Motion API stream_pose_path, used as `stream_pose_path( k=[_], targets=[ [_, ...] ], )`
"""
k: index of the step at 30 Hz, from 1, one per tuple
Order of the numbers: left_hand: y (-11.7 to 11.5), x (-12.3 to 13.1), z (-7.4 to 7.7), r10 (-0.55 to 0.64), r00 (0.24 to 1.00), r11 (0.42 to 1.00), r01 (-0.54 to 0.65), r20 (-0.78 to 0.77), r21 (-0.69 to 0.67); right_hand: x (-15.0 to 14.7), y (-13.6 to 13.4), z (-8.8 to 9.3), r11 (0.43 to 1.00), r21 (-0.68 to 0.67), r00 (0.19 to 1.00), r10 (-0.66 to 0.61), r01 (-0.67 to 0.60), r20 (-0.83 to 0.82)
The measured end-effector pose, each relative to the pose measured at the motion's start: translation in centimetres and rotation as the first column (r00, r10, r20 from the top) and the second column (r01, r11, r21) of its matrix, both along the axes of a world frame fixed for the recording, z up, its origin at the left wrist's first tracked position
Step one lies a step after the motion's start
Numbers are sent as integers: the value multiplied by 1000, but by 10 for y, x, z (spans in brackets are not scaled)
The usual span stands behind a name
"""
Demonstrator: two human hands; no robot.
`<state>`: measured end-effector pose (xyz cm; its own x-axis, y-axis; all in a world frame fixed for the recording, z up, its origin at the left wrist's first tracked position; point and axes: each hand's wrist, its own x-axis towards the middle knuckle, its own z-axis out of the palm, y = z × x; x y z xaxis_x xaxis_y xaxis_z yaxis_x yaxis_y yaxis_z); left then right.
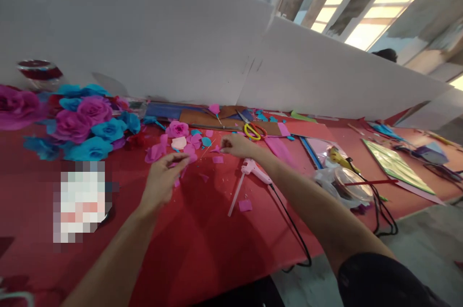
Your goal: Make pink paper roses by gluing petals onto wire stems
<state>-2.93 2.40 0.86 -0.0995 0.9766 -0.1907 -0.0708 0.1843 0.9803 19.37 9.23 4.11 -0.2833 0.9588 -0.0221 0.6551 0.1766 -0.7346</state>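
Observation:
My left hand hovers over the red table with fingers curled, pinching a small pink paper piece. Further out, my right hand is closed in a pinch on a thin stick that carries a small pink scrap at the fingers. Pink paper petals and scraps lie between and beyond both hands. One finished pink paper rose sits just past them. A white glue gun with a black cord lies under my right wrist.
A pile of pink and blue paper roses fills the left. Yellow-handled scissors lie on brown card at the back. A clear plastic lid and bag, paper sheets and cables crowd the right. White boards wall the far edge.

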Motion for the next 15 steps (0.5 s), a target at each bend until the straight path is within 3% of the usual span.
stream_pose_path(
  k=[2, 4, 6, 11, 15],
  targets=[
    [-6, 8, 2, -186, 979, 982, 187, 83, 4, -17, -30, 2, 1000, 9, 989, -13, 14, -147],
    [-12, 14, 3, -294, 949, 956, 288, 117, 59, -36, -61, -3, 991, -76, 836, -135, 112, -531],
    [-16, 18, 3, -327, 938, 943, 316, 112, 103, -54, -85, -13, 972, -153, 669, -234, 179, -705],
    [-21, 24, 0, -283, 959, 951, 280, 0, 130, -76, -99, -38, 922, -282, 393, -370, 265, -842],
    [-20, 25, 0, -263, 965, 959, 261, 5, 113, -74, -93, -48, 895, -385, 300, -440, 226, -846]
  ],
)
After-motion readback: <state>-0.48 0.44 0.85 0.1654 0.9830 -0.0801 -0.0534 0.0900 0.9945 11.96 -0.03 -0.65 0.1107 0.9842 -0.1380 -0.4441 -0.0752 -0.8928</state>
